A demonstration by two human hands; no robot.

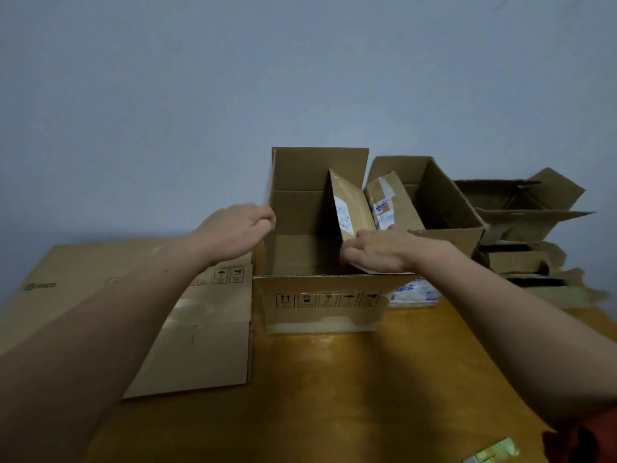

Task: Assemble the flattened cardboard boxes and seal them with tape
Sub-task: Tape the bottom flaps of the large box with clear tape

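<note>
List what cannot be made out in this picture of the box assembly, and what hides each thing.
Head view:
- Left hand: blurred at the left edge of the open box; grip unclear.
- Box floor: hidden by its near wall; taping unknown.
- Greenish object: blurred, cut by the bottom edge.
- Label on the flap in the right hand: too small.

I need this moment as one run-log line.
box: upright, top open | left hand: grips its left edge | right hand: grips right flap | flattened box: on table

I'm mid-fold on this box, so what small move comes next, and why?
Probably press the right flap down with the right hand: it leans inward over the open box, the back flap stands upright, and the left hand holds the box's left edge.
</note>
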